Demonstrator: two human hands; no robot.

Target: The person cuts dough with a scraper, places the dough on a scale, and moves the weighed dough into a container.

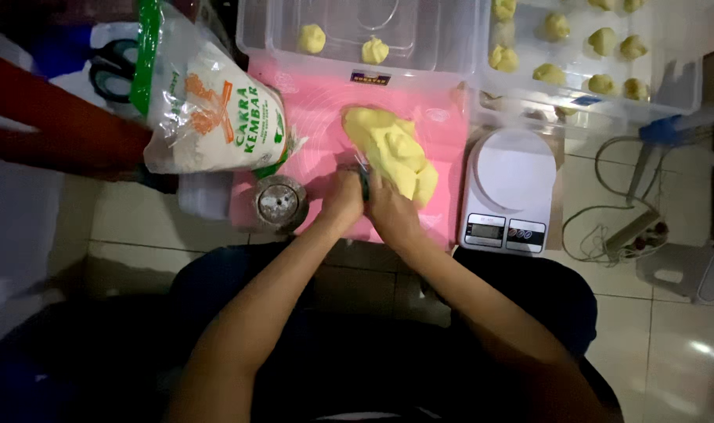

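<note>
Now the soft yellow dough (392,153) is lying on the pink mat (318,102), its long axis running diagonally toward the white scale (510,188). Left hand (341,200) and right hand (390,210) are pressing together at its near end, fingers closing around a small tool, hardly visible.

Flour bag (208,110) left; scale (510,188) right; scissors (110,66) beyond.
</note>
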